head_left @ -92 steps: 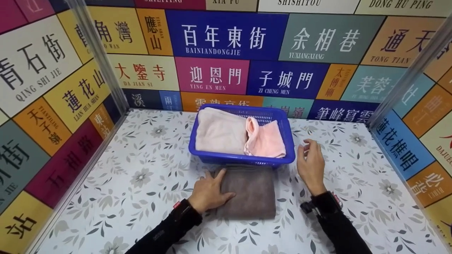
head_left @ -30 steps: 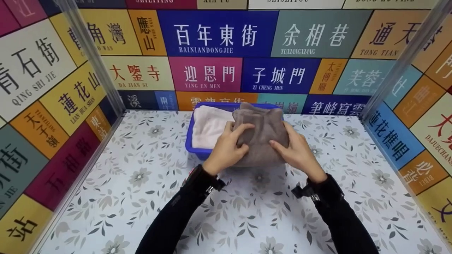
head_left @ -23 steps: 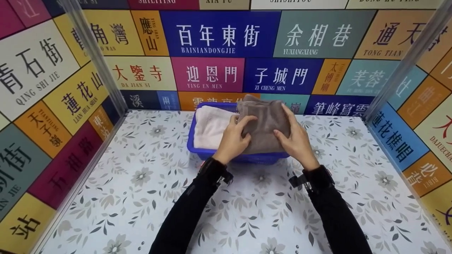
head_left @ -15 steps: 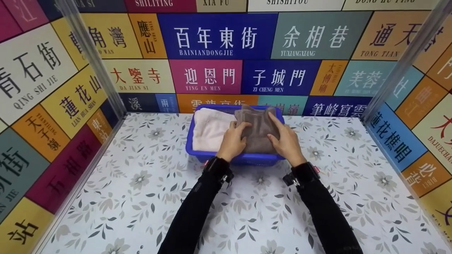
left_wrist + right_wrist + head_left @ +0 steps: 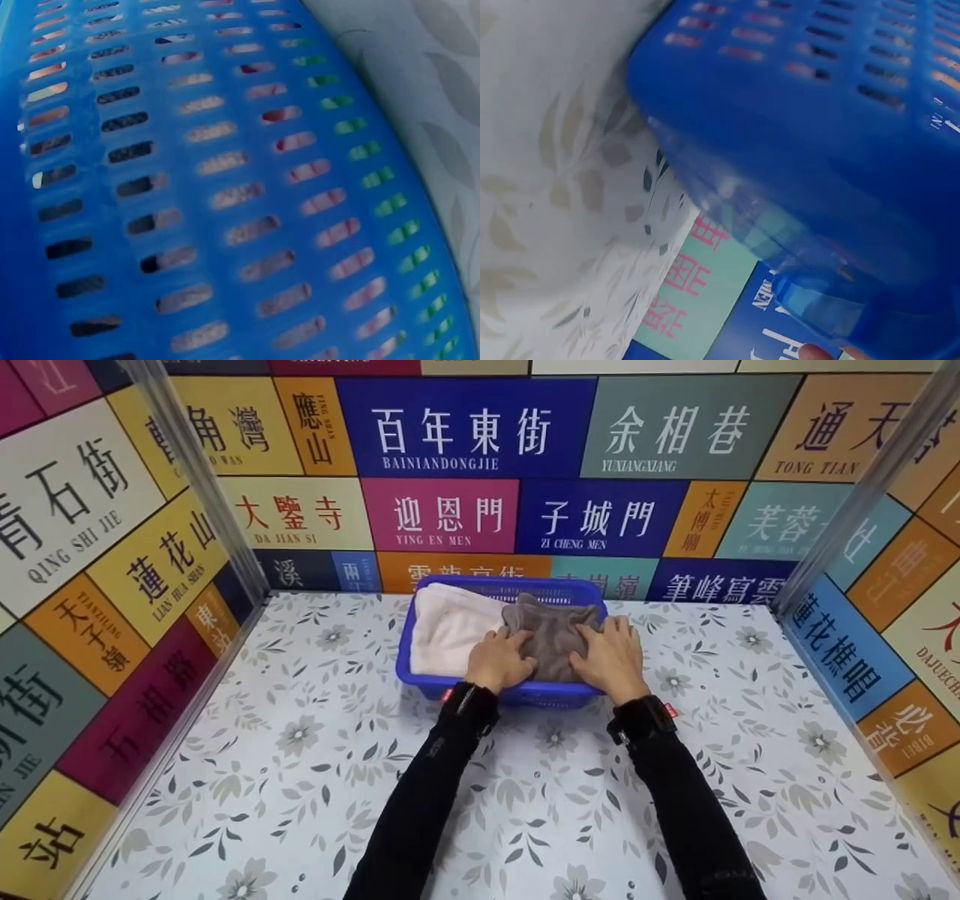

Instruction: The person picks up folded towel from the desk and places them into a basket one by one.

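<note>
Both hands, left hand and right hand, press flat with relaxed fingers on the grey towel, which lies in the right half of the blue basket beside a cream towel. Even downward pressure should seat it level below the rim.

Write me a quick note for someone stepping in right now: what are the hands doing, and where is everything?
Left hand and right hand: both lie on the folded grey-brown towel, fingers slightly curled, pressing it down.
The towel sits in the right half of the blue slotted basket, beside a folded cream towel on the left.
The basket stands at the back of the floral-covered table.
Done: the grey-brown towel is in the basket.
Left: probably just lifting the hands away.
</note>
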The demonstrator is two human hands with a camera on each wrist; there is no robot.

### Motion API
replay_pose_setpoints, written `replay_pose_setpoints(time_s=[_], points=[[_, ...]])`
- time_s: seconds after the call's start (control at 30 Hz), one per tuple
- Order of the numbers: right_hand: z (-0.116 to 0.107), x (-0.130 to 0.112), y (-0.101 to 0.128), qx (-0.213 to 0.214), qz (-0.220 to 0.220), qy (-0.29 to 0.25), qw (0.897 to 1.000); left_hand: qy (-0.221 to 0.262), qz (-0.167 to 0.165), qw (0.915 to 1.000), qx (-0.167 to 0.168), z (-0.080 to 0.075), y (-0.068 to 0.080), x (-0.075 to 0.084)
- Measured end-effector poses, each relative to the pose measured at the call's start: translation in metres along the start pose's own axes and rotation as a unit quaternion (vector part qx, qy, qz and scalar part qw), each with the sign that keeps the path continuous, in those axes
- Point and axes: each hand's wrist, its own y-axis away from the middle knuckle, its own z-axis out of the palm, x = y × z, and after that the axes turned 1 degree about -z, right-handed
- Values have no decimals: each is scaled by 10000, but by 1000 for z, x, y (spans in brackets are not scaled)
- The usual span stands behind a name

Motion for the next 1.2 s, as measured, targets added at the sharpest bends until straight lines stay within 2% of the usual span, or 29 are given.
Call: replay_pose_setpoints(time_s=[0.1, 0.33, 0.67, 0.77, 0.87, 1.0, 1.1, 1.2], points=[[1, 0, -2, -25, -71, 182, 9998, -303, -39, 9994, -178, -2, -1, 0], [3, 2, -7, 162, -183, 329, 9992, -488, -90, 9979, -426, -4, -2, 1], [3, 2, -13, 23, -331, 683, 9971, -486, -170, 9977, -443, -3, -2, 0], [3, 4, -11, 181, -301, 451, 9984, -325, -1, 9992, -229, 0, -4, -1], [4, 7, -5, 375, -247, 60, 9990, 48, 266, 9996, 89, 2, -4, -5], [1, 14, 3, 561, -319, -394, 9971, 411, 737, 9945, 625, -3, 3, -16], [-7, 21, 9, 735, -444, -624, 9944, 189, 1027, 9886, 1085, -14, 13, -30], [-21, 32, 18, 903, -464, -729, 9922, -256, 1164, 9818, 1480, -30, 28, -52]])
